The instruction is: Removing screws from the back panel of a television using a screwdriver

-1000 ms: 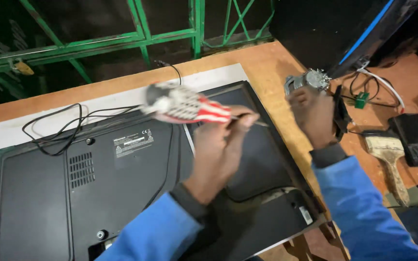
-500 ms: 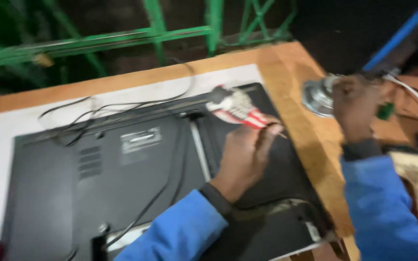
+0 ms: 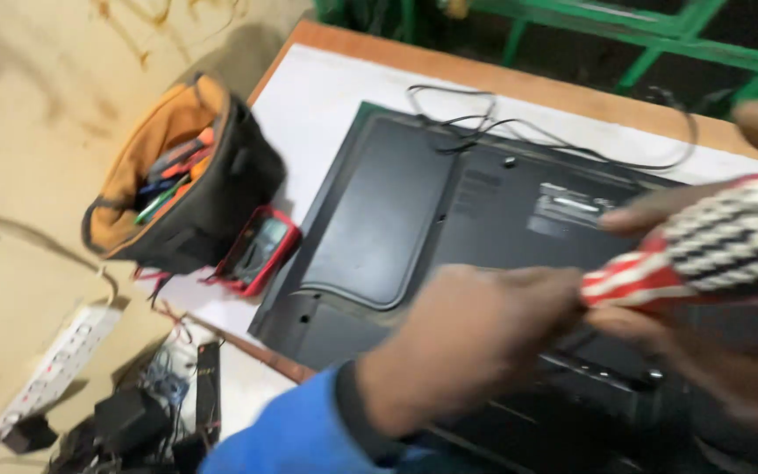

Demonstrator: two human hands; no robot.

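A flat television (image 3: 396, 219) lies face down, its black back panel up, on a white sheet (image 3: 335, 96) over a wooden table. Close to the camera and blurred, my left hand (image 3: 475, 342), in a blue sleeve, pinches the red end of a screwdriver (image 3: 712, 246) whose handle is red, white and black checkered. My right hand (image 3: 730, 386) wraps around that handle from the right edge of the view, with fingers above and below it. The screwdriver's shaft and tip are hidden behind my hands.
An open orange and black tool bag (image 3: 177, 175) full of tools stands at the table's left end, with a red multimeter (image 3: 261, 246) beside it. A white power strip (image 3: 54, 360), black adapters (image 3: 133, 421) and cables lie on the floor. A black cable (image 3: 484, 123) crosses the television. Behind stands a green metal frame (image 3: 660, 35).
The view has swung left, bringing the tool bag and floor into sight. My right hand has left the table's right edge and joined my left hand on the screwdriver.
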